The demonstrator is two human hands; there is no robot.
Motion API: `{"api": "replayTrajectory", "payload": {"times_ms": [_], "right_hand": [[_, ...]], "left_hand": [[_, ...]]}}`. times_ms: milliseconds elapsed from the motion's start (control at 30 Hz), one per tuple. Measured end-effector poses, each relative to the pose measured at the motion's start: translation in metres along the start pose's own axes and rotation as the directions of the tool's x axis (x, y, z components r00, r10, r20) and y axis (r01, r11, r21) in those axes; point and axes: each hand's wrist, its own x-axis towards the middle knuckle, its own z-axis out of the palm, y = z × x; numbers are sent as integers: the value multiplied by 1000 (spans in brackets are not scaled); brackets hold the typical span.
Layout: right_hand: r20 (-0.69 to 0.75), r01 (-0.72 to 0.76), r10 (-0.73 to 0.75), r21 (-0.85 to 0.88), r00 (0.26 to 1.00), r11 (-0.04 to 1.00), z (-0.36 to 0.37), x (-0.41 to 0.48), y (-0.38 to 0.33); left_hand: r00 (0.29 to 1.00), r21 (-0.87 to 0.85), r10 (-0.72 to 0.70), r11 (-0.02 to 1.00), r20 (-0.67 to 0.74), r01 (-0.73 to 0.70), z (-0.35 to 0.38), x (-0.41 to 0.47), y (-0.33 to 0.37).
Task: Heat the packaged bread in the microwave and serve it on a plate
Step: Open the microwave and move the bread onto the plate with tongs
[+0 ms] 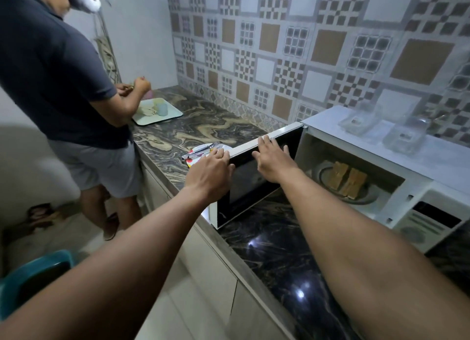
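A white microwave [417, 161] stands on the marble counter with its door [254, 187] swung open to the left. Inside, two brown slices of bread [348, 180] lie on the turntable. My right hand [273, 161] rests on the inner face of the door near its top edge, fingers straight. My left hand [211, 173] touches the door's outer side, fingers extended over its top. Just behind my left hand a white plate [226, 147] holds metal tongs [201, 151].
Another person [58, 85] stands at the left end of the counter over a pale tray [167, 116] with a cup. Clear plastic containers [404, 133] sit on the microwave's top. A teal stool [30, 268] is on the floor at the lower left.
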Motion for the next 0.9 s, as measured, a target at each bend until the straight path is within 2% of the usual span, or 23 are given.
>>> {"api": "replayTrajectory", "payload": {"times_ms": [233,533,667,900], "right_hand": [[44,-31,30,29,999,999,0,9,-11],[108,-85,79,57,991,995,-4,19,-23],[114,-98,91,60,989,993,-5,24,-27],[47,-94,96,-32,994,995,-12,32,-32]], "left_hand": [[992,26,-85,996,94,83,2,-1,-12],[984,15,-109,994,144,108,0,10,-26],[982,-6,-111,994,153,113,1,16,-32],[994,-31,-47,998,101,50,-6,20,-41]]}}
